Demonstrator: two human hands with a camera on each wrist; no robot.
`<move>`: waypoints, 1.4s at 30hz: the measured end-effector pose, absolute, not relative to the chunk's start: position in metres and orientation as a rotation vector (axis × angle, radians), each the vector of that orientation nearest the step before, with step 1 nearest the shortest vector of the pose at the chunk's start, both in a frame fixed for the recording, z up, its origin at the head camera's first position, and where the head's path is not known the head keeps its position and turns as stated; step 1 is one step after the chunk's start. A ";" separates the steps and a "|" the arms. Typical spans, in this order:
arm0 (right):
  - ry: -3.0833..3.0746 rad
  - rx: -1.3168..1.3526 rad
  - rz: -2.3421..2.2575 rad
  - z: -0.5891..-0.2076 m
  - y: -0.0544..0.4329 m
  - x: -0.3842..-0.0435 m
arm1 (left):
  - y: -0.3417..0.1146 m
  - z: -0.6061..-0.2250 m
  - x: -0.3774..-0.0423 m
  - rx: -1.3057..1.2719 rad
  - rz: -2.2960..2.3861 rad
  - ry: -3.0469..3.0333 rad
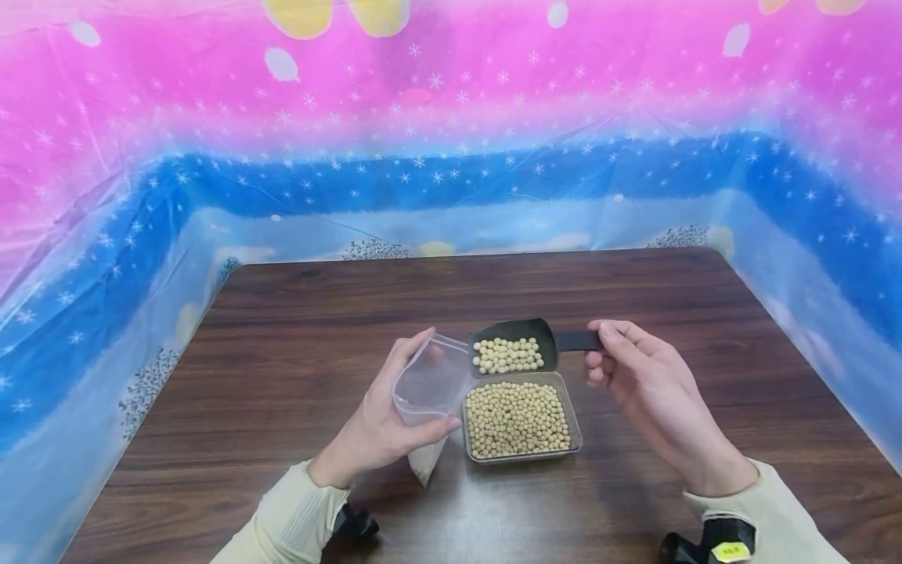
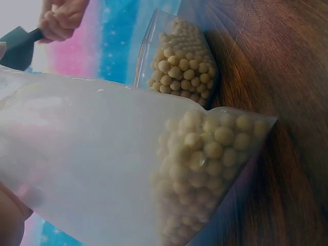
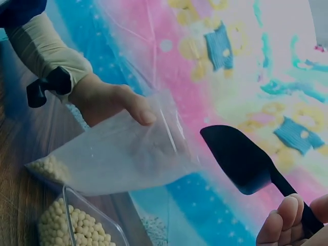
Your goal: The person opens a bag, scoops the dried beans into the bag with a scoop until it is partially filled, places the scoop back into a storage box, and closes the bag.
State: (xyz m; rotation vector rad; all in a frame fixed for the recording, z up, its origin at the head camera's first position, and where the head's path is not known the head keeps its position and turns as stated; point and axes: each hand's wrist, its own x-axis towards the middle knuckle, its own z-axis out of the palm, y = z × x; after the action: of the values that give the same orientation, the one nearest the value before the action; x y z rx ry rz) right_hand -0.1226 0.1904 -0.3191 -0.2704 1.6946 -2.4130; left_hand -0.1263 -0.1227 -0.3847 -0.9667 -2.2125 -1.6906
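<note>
My left hand (image 1: 377,427) holds a clear plastic bag (image 1: 431,380) by its spread mouth, thumb on the near side and fingers on the far side. Pale round beans, like soybeans (image 2: 212,148), fill the bag's bottom corner, low over the table. With thumb and fingers, my right hand (image 1: 655,384) grips the handle of a black scoop (image 1: 524,327). A layer of the same beans lies in the scoop, which is held about level with its front edge close beside the bag's mouth. Below it stands a clear rectangular container (image 1: 576,431) full of beans.
The dark wood-grain table (image 1: 317,313) extends around the container on all sides. A pink and blue printed cloth (image 1: 451,180) hangs behind the table and along both sides. Each wrist carries a black strapped device.
</note>
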 end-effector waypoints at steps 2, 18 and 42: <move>1.741 -0.270 -2.392 -0.316 0.184 -0.122 | -0.123 -0.385 -0.126 -0.968 -1.699 -2.208; 2.138 -0.476 -2.252 -0.305 0.160 -0.118 | -0.123 -0.382 -0.129 -0.986 -1.647 -2.191; 2.713 -0.712 -2.277 -0.295 0.179 -0.104 | -0.127 -0.384 -0.124 -0.939 -1.675 -2.225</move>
State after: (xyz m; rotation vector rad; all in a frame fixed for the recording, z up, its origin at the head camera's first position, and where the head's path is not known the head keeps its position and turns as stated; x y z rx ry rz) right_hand -0.1044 0.1787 -0.2952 -0.7118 2.7132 -2.2769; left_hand -0.1240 -0.1273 -0.3838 -0.9386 -2.2248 -1.6749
